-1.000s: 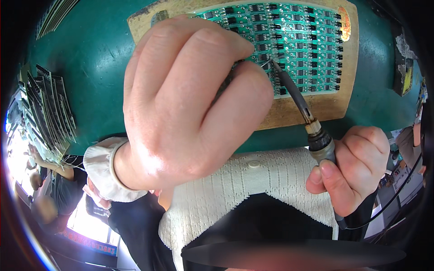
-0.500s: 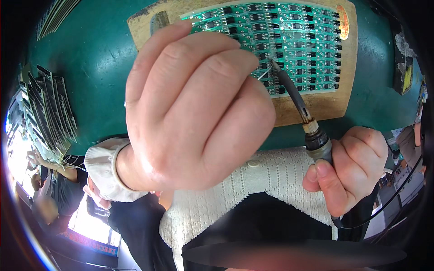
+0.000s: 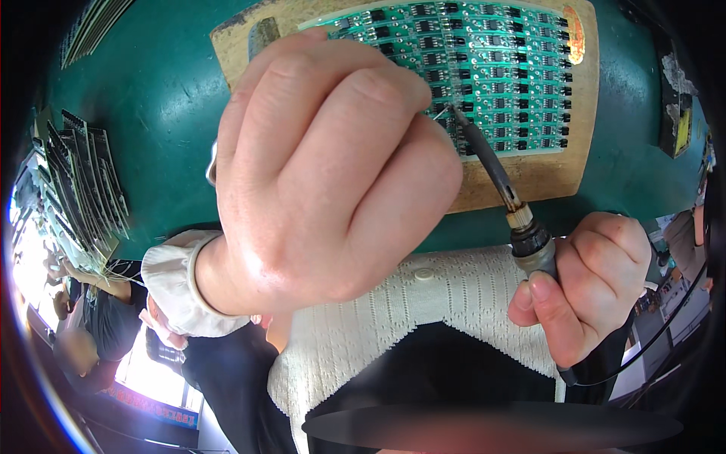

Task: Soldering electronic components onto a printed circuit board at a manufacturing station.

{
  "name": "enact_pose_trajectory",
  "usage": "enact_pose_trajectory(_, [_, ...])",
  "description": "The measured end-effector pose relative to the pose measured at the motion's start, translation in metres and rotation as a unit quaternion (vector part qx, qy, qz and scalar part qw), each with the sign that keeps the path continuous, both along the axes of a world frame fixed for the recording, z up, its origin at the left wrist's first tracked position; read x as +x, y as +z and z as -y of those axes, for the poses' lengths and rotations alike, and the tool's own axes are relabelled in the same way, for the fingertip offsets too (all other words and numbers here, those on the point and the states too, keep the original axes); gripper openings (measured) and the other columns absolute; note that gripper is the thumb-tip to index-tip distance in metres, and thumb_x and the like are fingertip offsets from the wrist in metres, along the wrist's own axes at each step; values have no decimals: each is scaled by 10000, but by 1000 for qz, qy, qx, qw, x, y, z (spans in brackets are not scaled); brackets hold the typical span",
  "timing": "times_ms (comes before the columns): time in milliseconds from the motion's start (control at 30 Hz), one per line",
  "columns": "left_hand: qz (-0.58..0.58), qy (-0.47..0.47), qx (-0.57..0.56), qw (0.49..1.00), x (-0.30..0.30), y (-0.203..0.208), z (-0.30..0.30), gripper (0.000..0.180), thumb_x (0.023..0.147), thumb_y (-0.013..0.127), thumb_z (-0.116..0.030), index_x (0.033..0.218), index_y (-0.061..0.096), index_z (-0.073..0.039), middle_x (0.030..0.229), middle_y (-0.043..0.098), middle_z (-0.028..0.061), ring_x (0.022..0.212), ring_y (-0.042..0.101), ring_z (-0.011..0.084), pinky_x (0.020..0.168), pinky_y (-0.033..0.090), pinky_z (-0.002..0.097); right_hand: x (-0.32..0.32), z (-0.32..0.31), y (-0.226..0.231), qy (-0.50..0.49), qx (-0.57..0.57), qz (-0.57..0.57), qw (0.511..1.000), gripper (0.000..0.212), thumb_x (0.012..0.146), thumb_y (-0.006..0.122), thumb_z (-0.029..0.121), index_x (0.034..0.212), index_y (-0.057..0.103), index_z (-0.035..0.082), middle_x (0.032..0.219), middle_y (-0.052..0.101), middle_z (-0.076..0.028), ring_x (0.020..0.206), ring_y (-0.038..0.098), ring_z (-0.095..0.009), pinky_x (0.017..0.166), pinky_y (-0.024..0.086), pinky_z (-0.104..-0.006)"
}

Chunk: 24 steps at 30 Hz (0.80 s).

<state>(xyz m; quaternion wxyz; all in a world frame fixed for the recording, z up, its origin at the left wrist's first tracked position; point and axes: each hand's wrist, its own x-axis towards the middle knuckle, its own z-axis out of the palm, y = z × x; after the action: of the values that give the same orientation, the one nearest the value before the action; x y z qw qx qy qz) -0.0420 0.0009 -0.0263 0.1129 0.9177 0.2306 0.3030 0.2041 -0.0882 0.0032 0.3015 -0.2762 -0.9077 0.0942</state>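
A soldering iron [image 3: 522, 218] is gripped by its handle in my right hand [image 3: 586, 284], thumb along the side. Its dark tip reaches up to the green circuit board panel [image 3: 544, 94], among rows of small black chips. My left hand [image 3: 333, 174] is closed over the panel's left part, back of the hand upward. From its fingers a short piece of thin silvery solder wire [image 3: 441, 115] sticks out and meets the board close by the iron's tip. The left fingertips are hidden below the hand. Under the panel lies a wooden board [image 3: 522, 181].
The table has a green top [image 3: 159, 174]. A stack of circuit board strips [image 3: 87, 181] with wires stands at left, and more strips [image 3: 94, 30] lie far left. At right is a dark object with a yellow patch [image 3: 677, 113]. Another person's arm [image 3: 98, 281] shows at lower left.
My left hand has shifted and turned slightly, and less of the solder wire shows. The iron's tip has moved a little down the panel. My right hand keeps its grip.
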Motion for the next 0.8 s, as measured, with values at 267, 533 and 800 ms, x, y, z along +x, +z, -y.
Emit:
enact_pose_trajectory(267, [-14, -1, -15, 1000, -2, 4, 0, 259, 613, 745, 27, 847, 638, -1, 902, 654, 136, 806, 639, 301, 758, 524, 435, -1, -1, -4, -12, 19, -21, 1000, 194, 852, 589, 85, 1017, 514, 18, 655, 443, -60, 495, 388, -159, 404, 308, -296])
enact_pose_trajectory(533, [-20, -1, -9, 1000, -1, 3, 0, 250, 621, 745, 25, 847, 642, 1, 908, 654, 137, 815, 639, 309, 772, 524, 445, -3, -2, -3, -12, 10, -24, 1000, 176, 843, 589, 80, 995, 522, 21, 644, 435, -52, 490, 381, -155, 404, 303, -294])
enact_pose_trajectory(800, [-34, 2, -20, 999, -2, 9, 2, 249, 621, 741, 26, 847, 637, 5, 909, 659, 145, 833, 644, 324, 787, 525, 455, -2, -2, -3, -7, 17, -21, 1000, 162, 848, 586, 77, 985, 517, 22, 639, 429, -51, 494, 380, -157, 400, 301, -293])
